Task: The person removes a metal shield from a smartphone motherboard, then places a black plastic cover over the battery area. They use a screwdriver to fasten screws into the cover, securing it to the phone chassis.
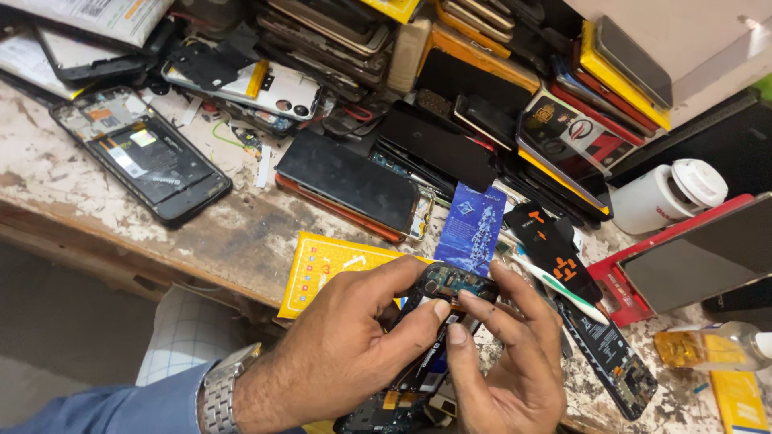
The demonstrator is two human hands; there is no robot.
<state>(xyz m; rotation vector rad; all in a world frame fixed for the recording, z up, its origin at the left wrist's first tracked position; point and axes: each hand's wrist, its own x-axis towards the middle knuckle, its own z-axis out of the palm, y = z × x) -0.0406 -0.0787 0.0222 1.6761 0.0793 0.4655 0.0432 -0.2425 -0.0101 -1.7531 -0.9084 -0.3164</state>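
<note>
Fingers of both hands pinch an opened phone frame at the bench's near edge, about six o'clock in the view: the left hand grips its side, the right hand presses thumb and forefinger on the exposed board. Judging by this, a part is being freed or seated; careful fingertip pressure comes next. A blue card lies just beyond, at twelve o'clock.

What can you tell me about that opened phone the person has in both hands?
The opened phone is a black frame with its back cover off, showing a bluish-green circuit board at the top end and a dark battery lower down. It is held tilted above the worn bench edge. The left hand and right hand pinch it, thumbs pressing its middle.
</note>
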